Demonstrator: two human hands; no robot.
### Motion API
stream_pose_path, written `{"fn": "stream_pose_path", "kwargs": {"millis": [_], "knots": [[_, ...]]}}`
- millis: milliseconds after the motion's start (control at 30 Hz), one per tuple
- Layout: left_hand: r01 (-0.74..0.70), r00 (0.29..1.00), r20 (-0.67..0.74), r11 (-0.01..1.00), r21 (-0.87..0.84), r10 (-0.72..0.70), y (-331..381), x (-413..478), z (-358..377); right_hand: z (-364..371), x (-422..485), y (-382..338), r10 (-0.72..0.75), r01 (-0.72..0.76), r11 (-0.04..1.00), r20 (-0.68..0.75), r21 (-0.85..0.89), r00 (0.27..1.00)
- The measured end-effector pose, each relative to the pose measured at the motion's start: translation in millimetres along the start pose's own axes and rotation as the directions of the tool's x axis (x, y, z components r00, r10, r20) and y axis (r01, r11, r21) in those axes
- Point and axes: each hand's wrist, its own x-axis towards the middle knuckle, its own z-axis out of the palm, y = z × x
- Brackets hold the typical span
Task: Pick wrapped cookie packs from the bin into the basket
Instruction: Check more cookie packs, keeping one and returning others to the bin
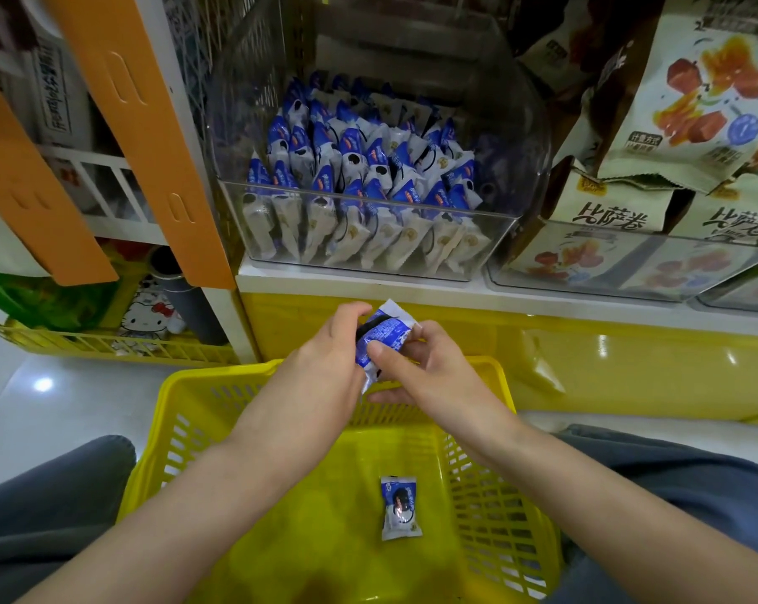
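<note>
Head view, left hand (325, 368) and right hand (429, 372) fingers pinching one cookie pack (379, 337) above yellow basket (172, 385), second pack (400, 507) on basket floor, clear bin (490, 237) full behind

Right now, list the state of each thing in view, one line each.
Clear bin: open-topped, nearly full of upright cookie packs.
Yellow basket: on the floor, holding one pack.
Pack in basket: lying flat, sealed.
Held pack: above the basket's far rim, pinched by both hands.
Left hand: gripping it.
Right hand: gripping it.
</note>
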Motion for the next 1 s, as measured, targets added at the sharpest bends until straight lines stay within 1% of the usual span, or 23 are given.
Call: {"fn": "stream_pose_path", "kwargs": {"millis": [100,200,267,367,467,567,633,700,767,833,933,1000], "knots": [[-0.008,1.000,0.011,1.000,0.025,0.008,-2.0,0.9,-0.9,-0.6,0.0,0.3,-0.018,0.017,1.000,-0.006,-0.020,1.000],[-0.085,0.996,0.003,0.991,0.101,0.085,-3.7,1.6,-3.4,-1.5,0.3,1.5,-0.046,0.047,0.998,0.016,-0.032,0.999],[-0.100,0.995,0.007,0.984,0.147,0.100,-3.7,1.3,-5.7,-1.8,0.6,4.2,-0.072,0.074,0.994,0.031,-0.079,0.997],[-0.081,0.997,0.010,0.977,0.199,0.081,-1.3,1.0,-6.0,-1.4,0.7,9.1,-0.127,0.132,0.975,0.041,-0.179,0.991],[-0.040,0.999,0.002,0.984,0.173,0.040,0.4,2.3,-5.6,-2.7,1.0,13.7,-0.154,0.156,0.936,0.032,-0.315,0.988],[-0.079,0.996,-0.019,0.983,0.167,0.084,0.8,3.7,-7.3,-5.3,-0.3,16.5,-0.194,0.197,0.880,0.052,-0.432,0.980],[-0.102,0.993,-0.031,0.975,0.196,0.110,-0.4,4.4,-8.5,-5.1,-2.0,18.1,-0.233,0.248,0.815,0.097,-0.524,0.968],[-0.105,0.992,-0.041,0.969,0.225,0.117,-2.8,5.4,-7.7,-4.6,-2.8,20.0,-0.244,0.269,0.773,0.122,-0.574,0.962],[-0.098,0.992,-0.061,0.976,0.195,0.112,-4.5,6.6,-6.4,-5.0,-2.2,20.4,-0.248,0.271,0.761,0.122,-0.589,0.961],[-0.066,0.993,-0.093,0.990,0.128,0.078,-6.2,8.2,-5.2,-5.6,-1.0,19.7,-0.244,0.264,0.774,0.114,-0.575,0.963],[-0.008,0.994,-0.106,1.000,0.017,0.010,-6.8,8.7,-2.0,-5.7,2.2,18.2,-0.253,0.252,0.828,0.069,-0.501,0.965],[-0.001,0.995,-0.097,1.000,0.004,0.001,-7.2,7.3,1.7,-6.3,5.2,17.2,-0.242,0.226,0.865,0.023,-0.448,0.970]]}}
